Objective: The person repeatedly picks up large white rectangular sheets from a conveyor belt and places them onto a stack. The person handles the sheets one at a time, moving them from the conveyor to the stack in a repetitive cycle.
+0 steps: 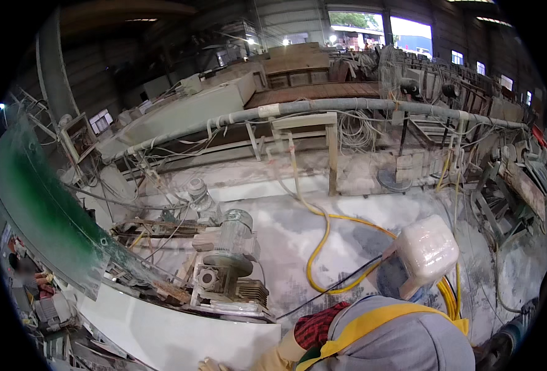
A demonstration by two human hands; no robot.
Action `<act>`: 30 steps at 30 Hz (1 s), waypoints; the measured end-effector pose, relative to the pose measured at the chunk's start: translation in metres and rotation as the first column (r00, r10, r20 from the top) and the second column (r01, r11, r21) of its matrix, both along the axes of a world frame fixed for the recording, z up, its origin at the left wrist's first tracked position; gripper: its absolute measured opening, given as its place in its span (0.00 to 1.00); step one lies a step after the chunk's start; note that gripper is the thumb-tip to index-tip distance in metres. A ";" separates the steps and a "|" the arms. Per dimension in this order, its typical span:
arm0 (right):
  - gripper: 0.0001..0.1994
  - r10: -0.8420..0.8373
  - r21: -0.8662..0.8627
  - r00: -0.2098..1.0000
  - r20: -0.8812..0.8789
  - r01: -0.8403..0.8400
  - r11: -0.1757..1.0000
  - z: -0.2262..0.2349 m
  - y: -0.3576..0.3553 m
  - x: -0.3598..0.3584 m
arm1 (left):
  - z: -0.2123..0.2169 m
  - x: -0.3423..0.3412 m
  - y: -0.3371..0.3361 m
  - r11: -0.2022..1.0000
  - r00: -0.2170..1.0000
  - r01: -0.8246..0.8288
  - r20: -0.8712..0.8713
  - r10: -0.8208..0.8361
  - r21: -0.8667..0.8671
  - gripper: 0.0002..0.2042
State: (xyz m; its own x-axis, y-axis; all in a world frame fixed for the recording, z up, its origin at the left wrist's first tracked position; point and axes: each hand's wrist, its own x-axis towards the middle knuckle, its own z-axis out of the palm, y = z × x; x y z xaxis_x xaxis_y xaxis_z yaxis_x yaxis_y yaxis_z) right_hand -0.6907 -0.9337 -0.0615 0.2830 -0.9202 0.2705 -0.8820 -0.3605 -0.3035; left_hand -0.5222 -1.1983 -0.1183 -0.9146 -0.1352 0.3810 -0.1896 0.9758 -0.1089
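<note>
A smooth white panel (193,337) runs along the lower left, next to the motor. On its face, at the lower edge of the picture, lie pale yellow gloved fingers of my left hand (212,365); the rest of that hand is cut off. My right arm, in a red plaid sleeve, comes from the grey-clothed shoulder with a yellow strap. It ends in the pale yellow glove of my right hand (270,360), close to the panel's right end. The right fingers are out of the picture, so what they hold is hidden.
A dusty motor (233,241) stands behind the panel, beside a large green machine cover (51,198). Yellow hose (313,266) curls over the wet, pale floor towards a plastic-wrapped stool (431,250). A long grey pipe (323,105) crosses behind. Part of another person (25,269) shows far left.
</note>
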 end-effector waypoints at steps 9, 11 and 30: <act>0.33 0.173 0.118 0.970 -0.170 -0.154 0.981 0.054 0.042 -0.063 | 0.083 0.057 0.105 0.835 0.899 -0.437 0.154 0.409 0.334 0.30; 0.30 0.140 0.161 0.982 -0.129 -0.119 0.980 0.063 0.062 -0.091 | 0.093 0.067 0.137 0.923 0.909 -0.272 -0.244 0.339 0.271 0.20; 0.16 0.019 -0.067 0.964 0.267 -0.001 0.998 0.064 0.102 -0.145 | 0.150 0.309 0.691 -0.370 -0.361 -0.887 0.085 0.929 0.278 0.17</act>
